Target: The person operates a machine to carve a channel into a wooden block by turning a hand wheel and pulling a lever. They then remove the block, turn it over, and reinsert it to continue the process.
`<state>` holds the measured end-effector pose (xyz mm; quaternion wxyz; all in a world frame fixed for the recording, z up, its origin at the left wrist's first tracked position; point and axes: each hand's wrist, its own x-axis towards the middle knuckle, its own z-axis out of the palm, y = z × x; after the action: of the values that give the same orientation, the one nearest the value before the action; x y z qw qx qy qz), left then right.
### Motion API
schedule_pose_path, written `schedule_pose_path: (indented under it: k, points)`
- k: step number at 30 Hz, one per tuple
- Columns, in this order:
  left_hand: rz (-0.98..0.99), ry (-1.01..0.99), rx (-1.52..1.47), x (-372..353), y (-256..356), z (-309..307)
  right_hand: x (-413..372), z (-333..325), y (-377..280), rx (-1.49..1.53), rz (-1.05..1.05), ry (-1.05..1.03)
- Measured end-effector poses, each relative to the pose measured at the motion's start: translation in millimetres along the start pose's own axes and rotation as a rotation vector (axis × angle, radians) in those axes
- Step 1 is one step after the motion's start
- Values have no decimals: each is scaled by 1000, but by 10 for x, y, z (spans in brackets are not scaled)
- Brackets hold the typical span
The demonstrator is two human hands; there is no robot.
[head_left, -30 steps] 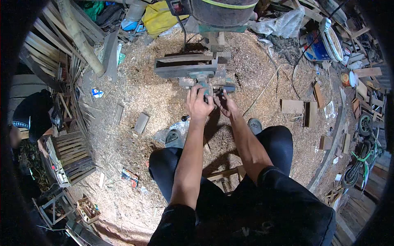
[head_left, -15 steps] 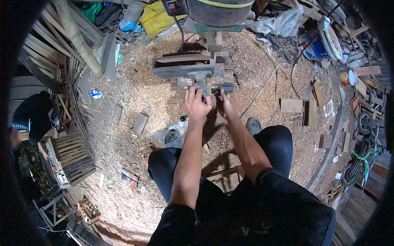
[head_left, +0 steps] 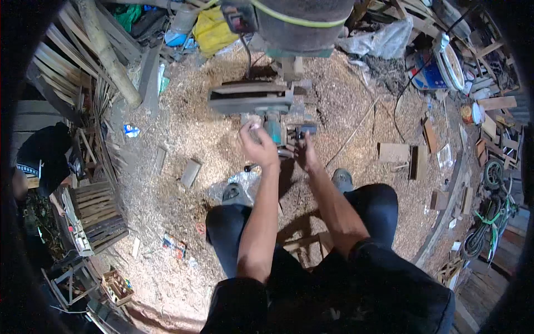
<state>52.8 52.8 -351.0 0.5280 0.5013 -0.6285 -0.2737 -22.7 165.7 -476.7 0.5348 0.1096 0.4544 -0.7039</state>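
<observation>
I sit over a sawdust-covered floor (head_left: pixel 183 128), facing a grey-green machine with a flat metal table (head_left: pixel 250 97) and a dark drum (head_left: pixel 303 19) above it. Below the table hangs a teal part (head_left: pixel 274 131). My left hand (head_left: pixel 257 146) is raised just left of that part with its fingers curled; the blur hides whether it holds anything. My right hand (head_left: pixel 305 151) grips a small dark metal handle (head_left: pixel 305 129) on the machine's right side. My knees in dark trousers and both shoes (head_left: pixel 343 179) sit below the hands.
Wooden slats (head_left: pixel 61 61) and a thick pole (head_left: pixel 108 53) lean at the left. A slatted crate (head_left: pixel 97 214) and another person's dark sleeve (head_left: pixel 44 156) are at far left. Wood blocks (head_left: pixel 395 151), a blue-white bucket (head_left: pixel 439 61) and a yellow bag (head_left: pixel 214 28) lie around.
My left hand has come off the teal part and shifted left and up. My right hand stays on the dark handle. The view has tilted slightly downward.
</observation>
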Motion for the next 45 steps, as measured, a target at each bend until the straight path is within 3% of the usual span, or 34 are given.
schedule_pose_path:
  k: [3,6,9,10,13,14,17,19,21,24,30,33,34,37,38,41,42,45]
  points:
    - [-5,-99,-49,-34,-89,-63,154,-165,3,-1,35,-27]
    - [20,-208,-115,-106,-203,-338,-98,9,-39,9,40,87]
    - [-664,261,-467,-264,-611,-393,-20,-168,158,54,5,67]
    - [-988,373,-542,-237,-677,-255,-78,-227,166,38,-4,34]
    - [-1249,390,-897,-86,-419,-99,-150,-237,-16,-40,-31,92]
    - [-1106,297,-805,-168,-594,-103,-259,-310,34,-41,-11,121]
    - [-949,33,-734,-156,-829,-97,-9,-195,-216,-47,-32,128]
    - [-803,-24,-535,-192,-955,-77,-1,-180,-121,-42,3,155]
    - [-86,-129,8,-172,-321,-224,20,-96,-54,36,-13,75]
    - [368,-299,379,-184,113,-201,174,-153,28,165,-8,76]
    - [351,-147,425,-204,76,-87,355,-272,-39,117,40,169]
    - [334,-126,379,-222,83,-70,115,-32,-24,-415,-477,428]
    - [319,-119,360,-232,85,-70,175,-104,-63,-80,-584,372]
    - [308,-126,354,-244,82,-80,-6,27,-287,-81,-587,606]
    - [304,-122,352,-233,85,-74,112,-21,-243,-168,-682,480]
    - [302,-121,349,-238,67,-70,-181,270,-268,-216,-492,574]
    - [308,-123,347,-237,55,-67,-385,330,-381,-44,-362,535]
    - [296,-126,336,-265,51,-75,-182,170,-246,-336,-633,659]
